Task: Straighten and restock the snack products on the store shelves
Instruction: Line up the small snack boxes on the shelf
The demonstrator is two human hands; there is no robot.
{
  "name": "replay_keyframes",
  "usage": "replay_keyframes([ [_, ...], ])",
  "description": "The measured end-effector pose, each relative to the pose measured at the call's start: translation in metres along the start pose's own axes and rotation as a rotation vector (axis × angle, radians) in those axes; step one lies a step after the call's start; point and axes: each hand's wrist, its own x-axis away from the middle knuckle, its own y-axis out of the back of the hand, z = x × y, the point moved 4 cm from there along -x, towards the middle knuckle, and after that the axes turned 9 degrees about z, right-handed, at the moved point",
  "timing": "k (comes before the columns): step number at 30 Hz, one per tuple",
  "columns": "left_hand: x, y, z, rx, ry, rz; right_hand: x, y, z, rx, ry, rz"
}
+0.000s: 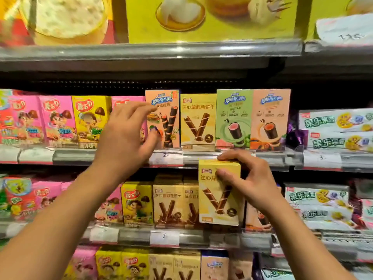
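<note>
So the middle shelf (201,156) is faced up in a tidy row, labels out, presumably so shoppers can read them. Left hand (129,136), at 10 o'clock, spreads loose fingers against the peach wafer-roll box (168,126), nudging it straight. Right hand (248,178), at 4 o'clock, pinches a yellow box (214,205) reading 注心, probably headed behind its twin (197,122) at 12.

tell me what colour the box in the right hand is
Yellow box, brown wafer sticks printed on it; head view, held by the right hand.
</note>
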Motion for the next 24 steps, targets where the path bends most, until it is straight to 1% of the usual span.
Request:
replay_keyframes([
  [3,-0.020,0.006,0.016,-0.054,-0.065,-0.004,0.000,-0.006,0.000,0.003,-0.044,-0.008],
  [6,-0.034,0.006,0.025,-0.063,-0.090,0.002,-0.001,-0.006,0.003,-0.022,-0.091,-0.030],
  [9,-0.045,0.002,0.028,-0.051,-0.111,0.000,-0.003,-0.005,0.006,-0.051,-0.139,-0.003],
  [12,-0.052,-0.005,0.030,-0.047,-0.087,0.021,-0.005,-0.005,0.008,-0.055,-0.177,0.016],
  [19,-0.064,-0.015,0.031,-0.102,-0.053,0.063,-0.007,-0.004,0.010,-0.060,-0.201,0.037],
  [24,-0.058,-0.019,0.028,-0.064,-0.034,0.062,-0.008,-0.003,0.011,-0.071,-0.202,0.061],
])
